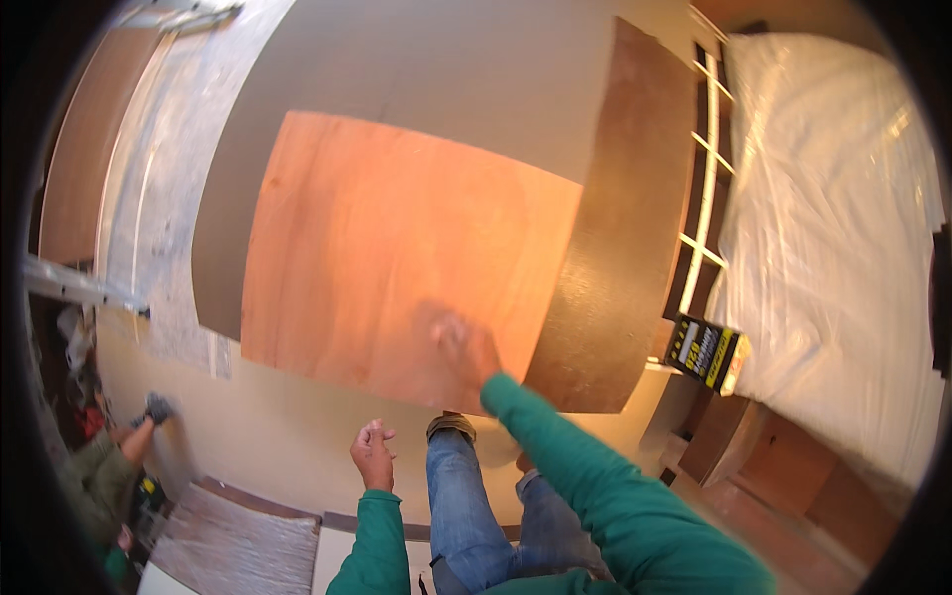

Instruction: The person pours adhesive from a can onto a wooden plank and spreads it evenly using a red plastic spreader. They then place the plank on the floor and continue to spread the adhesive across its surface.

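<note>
Orange-brown panel (397,238): long axis crosswise, right end slanting nearer the person. Left hand (373,458): half-curled, empty. Right hand (464,347) (blurred): over panel; opening and hold cannot be told.

The person's own hands are two, left hand (373,456) and right hand (466,349); orange panel (407,233) is one; black-yellow box (702,351) near three o'clock, also one.

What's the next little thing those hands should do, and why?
Maybe the left hand should press the near edge of the orange-brown board to help steady it. That hand looks empty and is apart from the board, while the right hand, too blurred to see clearly, is over the board's near part.
</note>
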The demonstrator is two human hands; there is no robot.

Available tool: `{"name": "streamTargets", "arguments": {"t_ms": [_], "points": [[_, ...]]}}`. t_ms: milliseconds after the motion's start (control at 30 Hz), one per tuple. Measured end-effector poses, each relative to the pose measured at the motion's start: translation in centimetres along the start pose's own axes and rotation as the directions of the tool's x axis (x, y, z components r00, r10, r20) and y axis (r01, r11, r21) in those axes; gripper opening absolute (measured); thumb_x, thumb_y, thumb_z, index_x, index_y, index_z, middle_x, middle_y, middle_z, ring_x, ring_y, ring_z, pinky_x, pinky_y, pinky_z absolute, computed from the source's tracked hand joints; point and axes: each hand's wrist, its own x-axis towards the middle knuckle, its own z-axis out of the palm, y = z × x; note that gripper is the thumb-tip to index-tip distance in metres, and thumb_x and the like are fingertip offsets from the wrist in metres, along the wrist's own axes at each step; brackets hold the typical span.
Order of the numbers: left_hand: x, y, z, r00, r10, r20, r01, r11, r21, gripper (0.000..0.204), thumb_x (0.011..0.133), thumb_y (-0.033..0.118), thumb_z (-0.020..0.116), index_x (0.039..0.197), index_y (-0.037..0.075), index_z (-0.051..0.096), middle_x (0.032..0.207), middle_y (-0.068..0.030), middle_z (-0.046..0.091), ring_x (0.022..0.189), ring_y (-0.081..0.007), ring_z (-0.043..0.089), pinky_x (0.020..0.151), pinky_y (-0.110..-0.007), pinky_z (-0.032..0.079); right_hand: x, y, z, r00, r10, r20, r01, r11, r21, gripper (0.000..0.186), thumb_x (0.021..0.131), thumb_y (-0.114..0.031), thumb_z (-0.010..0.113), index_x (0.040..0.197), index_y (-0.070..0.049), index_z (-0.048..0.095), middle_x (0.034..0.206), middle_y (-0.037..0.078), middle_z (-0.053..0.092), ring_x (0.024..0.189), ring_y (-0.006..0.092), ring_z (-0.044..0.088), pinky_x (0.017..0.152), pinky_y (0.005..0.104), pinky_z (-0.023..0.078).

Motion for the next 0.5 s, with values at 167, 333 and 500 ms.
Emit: {"name": "streamTargets", "arguments": {"t_ms": [167,333,500], "points": [[-4.5,4.8,4.1,0.97,0.111,0.218,-0.16,0.962,0.22,0.036,0.104,0.034,0.059,0.113,0.001,0.069,0.092,-0.0074,0.073,0.072,-0.0102,0.065,0.053,-0.025,0.051,-17.5,5.8,-11.8,0.882,0.416,0.222,-0.319,0.873,-0.37,0.021,0.094,-0.026,0.065,0.099,-0.006,0.07,0.098,0.025,0.071,0.088,0.0429,0.068,0.075,0.0533,0.052],[-7.3,2.6,6.8,0.926,0.146,0.349,-0.284,0.876,0.388,0.034,0.102,0.033,0.062,0.107,0.0,0.069,0.089,-0.0096,0.073,0.066,-0.0106,0.063,0.05,-0.026,0.052,-28.7,22.4,-31.8,0.546,0.657,-0.521,-0.777,0.629,-0.021,0.104,0.067,-0.023,0.092,0.149,0.01,0.038,0.142,0.03,0.052,0.136,0.0439,0.047,0.118,0.0465,0.037],[-15.3,-1.3,0.8,0.949,0.139,0.284,-0.301,0.673,0.675,0.033,0.1,0.03,0.064,0.098,-0.003,0.071,0.075,-0.0117,0.072,0.061,-0.0147,0.067,0.048,-0.03,0.053,-26.5,29.5,-40.7,0.377,0.672,-0.638,-0.465,0.733,0.497,0.125,0.064,-0.035,0.099,0.157,0.006,0.026,0.156,0.026,0.041,0.144,0.0352,0.039,0.121,0.0429,0.031]]}}
